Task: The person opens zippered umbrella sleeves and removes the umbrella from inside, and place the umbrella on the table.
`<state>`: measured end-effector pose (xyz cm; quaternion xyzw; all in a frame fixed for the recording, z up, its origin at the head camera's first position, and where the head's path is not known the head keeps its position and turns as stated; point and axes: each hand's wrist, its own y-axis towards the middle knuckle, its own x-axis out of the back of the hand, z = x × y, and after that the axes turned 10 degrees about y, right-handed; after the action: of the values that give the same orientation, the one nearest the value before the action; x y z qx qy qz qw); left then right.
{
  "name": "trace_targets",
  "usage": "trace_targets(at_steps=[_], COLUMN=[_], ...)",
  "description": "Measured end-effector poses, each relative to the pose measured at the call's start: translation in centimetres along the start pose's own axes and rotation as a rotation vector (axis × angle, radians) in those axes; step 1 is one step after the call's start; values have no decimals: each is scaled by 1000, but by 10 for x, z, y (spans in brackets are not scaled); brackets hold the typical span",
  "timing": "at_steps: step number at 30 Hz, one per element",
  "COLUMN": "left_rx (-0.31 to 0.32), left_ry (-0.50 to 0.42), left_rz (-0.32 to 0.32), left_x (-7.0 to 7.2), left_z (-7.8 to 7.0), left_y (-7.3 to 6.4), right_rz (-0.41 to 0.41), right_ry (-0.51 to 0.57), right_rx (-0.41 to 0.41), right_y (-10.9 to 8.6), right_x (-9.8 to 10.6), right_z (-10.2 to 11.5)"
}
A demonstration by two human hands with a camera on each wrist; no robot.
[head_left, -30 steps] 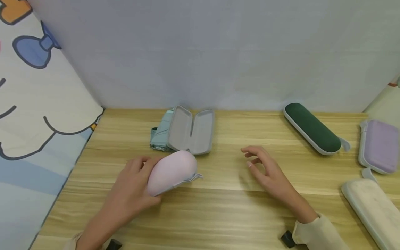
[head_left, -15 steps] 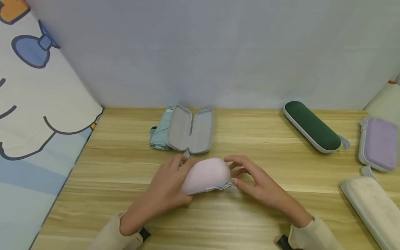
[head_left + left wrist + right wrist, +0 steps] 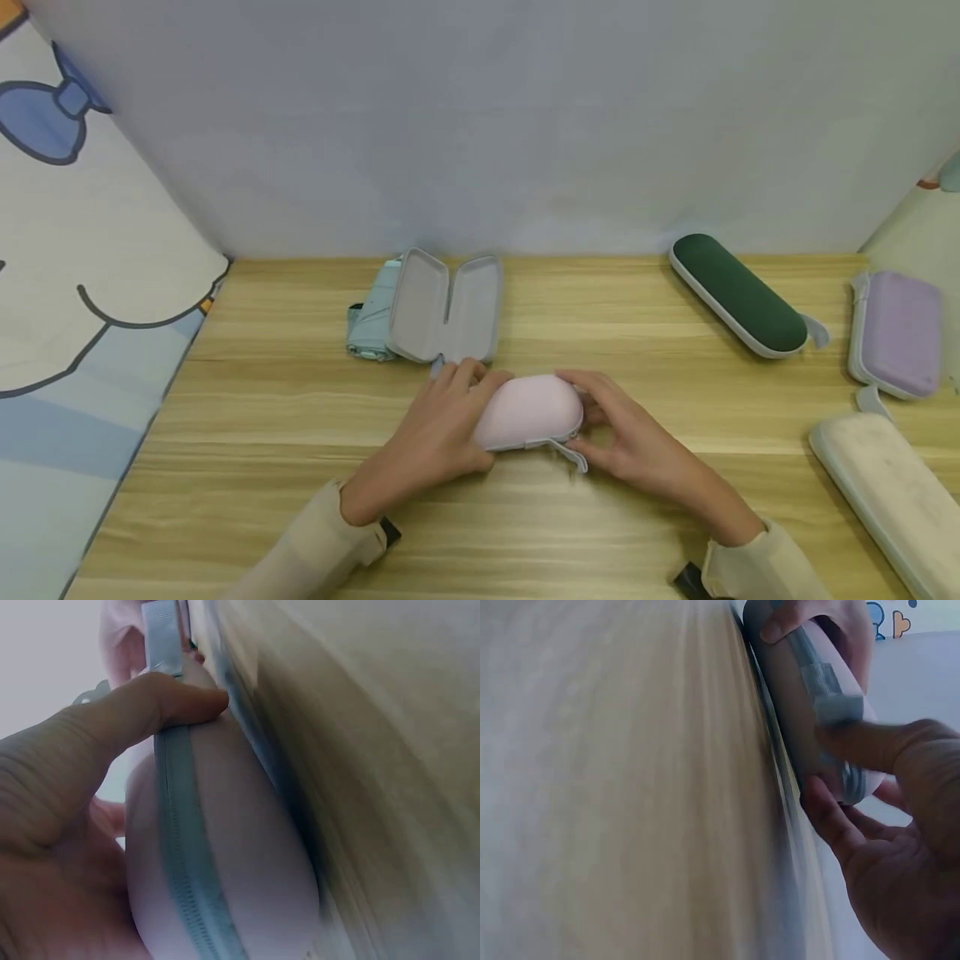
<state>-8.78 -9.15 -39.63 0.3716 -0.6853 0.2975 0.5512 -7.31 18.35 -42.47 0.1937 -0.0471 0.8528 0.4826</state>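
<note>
A pale pink zippered glasses case [image 3: 531,410] lies near the middle of the wooden table, between both hands. My left hand [image 3: 442,429] grips its left end, with the thumb along the near side. In the left wrist view the grey zipper [image 3: 181,825] runs along the side of the case and looks closed there. My right hand [image 3: 637,433] holds the right end, thumb in front and fingers behind. In the right wrist view the thumb presses by the grey fabric strap [image 3: 838,709]; the zipper slider itself is hard to make out.
Behind the hands stands an open grey-lined case [image 3: 446,312] beside a folded teal umbrella [image 3: 373,321]. To the right lie a dark green case [image 3: 738,293], a purple case [image 3: 898,333] and a cream case [image 3: 888,492]. A pale wall closes the back.
My left hand has brought the pink case to the right and down onto the table. My right hand has moved in and taken hold of its right end.
</note>
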Motion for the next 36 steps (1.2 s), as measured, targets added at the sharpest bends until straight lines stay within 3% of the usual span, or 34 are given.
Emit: trace_targets(at_steps=[3, 10, 18, 23, 29, 36], left_rx=[0, 1, 9, 15, 2, -58], left_ry=[19, 22, 18, 17, 39, 104], left_rz=[25, 75, 69, 66, 40, 4], left_x=[0, 1, -1, -1, 0, -3], left_z=[0, 1, 3, 3, 2, 2], left_y=[3, 8, 6, 6, 5, 3], right_rz=[-12, -74, -142, -127, -70, 24], right_ry=[4, 66, 121, 184, 149, 91], right_rx=[-25, -193, -337, -428, -458, -421], right_y=[-1, -2, 0, 1, 1, -1], right_x=[0, 1, 1, 3, 8, 11], right_z=[0, 5, 8, 12, 16, 15])
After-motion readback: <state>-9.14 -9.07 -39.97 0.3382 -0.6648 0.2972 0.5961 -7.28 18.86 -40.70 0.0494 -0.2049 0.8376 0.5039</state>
